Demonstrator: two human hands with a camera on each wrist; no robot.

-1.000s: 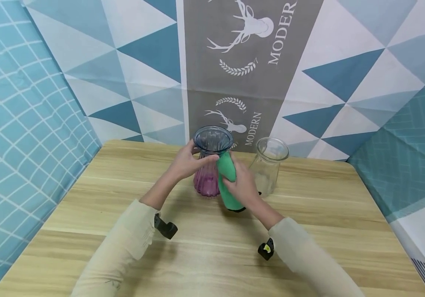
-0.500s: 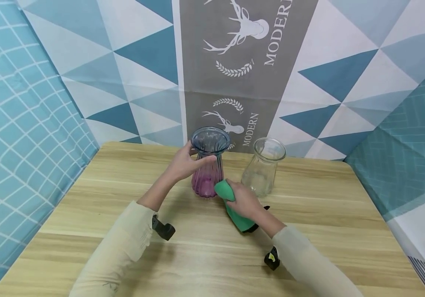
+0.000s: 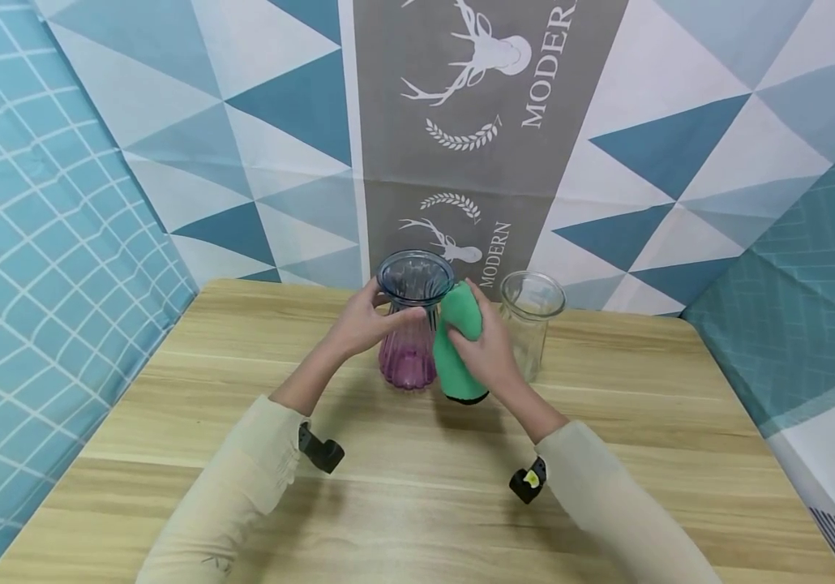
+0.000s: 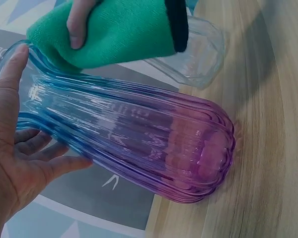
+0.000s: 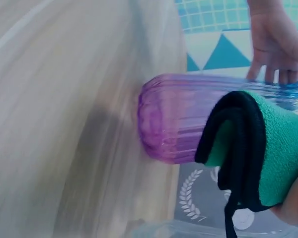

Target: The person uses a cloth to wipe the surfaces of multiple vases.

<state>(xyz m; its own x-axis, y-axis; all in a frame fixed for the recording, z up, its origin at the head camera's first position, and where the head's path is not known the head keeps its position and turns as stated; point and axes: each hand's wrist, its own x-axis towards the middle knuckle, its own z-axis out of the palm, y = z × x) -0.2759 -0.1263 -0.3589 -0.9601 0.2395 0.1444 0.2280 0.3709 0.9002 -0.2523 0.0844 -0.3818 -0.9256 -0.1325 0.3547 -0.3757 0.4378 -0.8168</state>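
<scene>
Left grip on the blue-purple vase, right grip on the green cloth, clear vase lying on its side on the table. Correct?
Not quite: the clear vase isn't lying on its side; it stands upright on the table, as the head view shows. The rest holds: left grip on the blue-purple vase, right grip on the green cloth.

the tinted vase (image 4: 121, 134) looks like glass, transparent, ribbed and glossy, and it carries many bright streaks of light. the clear vase (image 3: 534, 328) seems to be also of glass, smooth and shiny. the green cloth (image 4: 124, 34) has a matt, fuzzy face, similar to a towel, and flatter black edging (image 4: 177, 27). the surface (image 3: 403, 503) shows wood grain with soft sheen. the patterned backdrop (image 3: 301, 105) appears as matt, creased fabric.
</scene>
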